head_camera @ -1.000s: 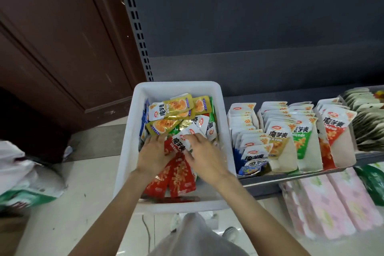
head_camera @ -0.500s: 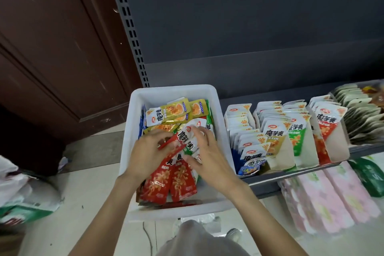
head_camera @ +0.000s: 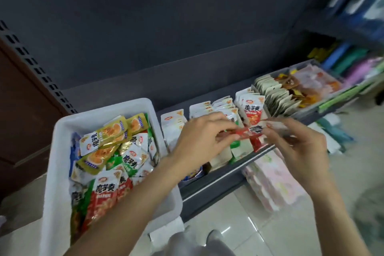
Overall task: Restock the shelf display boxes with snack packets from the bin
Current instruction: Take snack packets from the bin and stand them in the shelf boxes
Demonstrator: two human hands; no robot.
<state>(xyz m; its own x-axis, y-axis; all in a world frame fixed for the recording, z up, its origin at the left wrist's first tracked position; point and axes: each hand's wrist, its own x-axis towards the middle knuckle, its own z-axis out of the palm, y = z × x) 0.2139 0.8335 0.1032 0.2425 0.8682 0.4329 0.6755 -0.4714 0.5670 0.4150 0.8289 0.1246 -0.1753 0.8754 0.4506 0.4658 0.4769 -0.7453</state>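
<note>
Shelving of dark metal [head_camera: 218, 189] carries a row of display boxes [head_camera: 236, 149], each packed with upright snack packets so their printed faces show to the aisle. White plastic bin [head_camera: 62, 151] sits at the shelf's left end, close enough that packets need only a short carry; it holds a loose heap of yellow, green and red packets [head_camera: 108, 151]. Both hands hover over the boxes near the red-faced row [head_camera: 254, 114]. Left hand [head_camera: 199, 141] and right hand [head_camera: 299, 147] each pinch an end of a small bunch of red packets [head_camera: 247, 132], grip clamped on it, probably squaring the bunch so it slides in upright. Motion blur hides how many packets there are.
</note>
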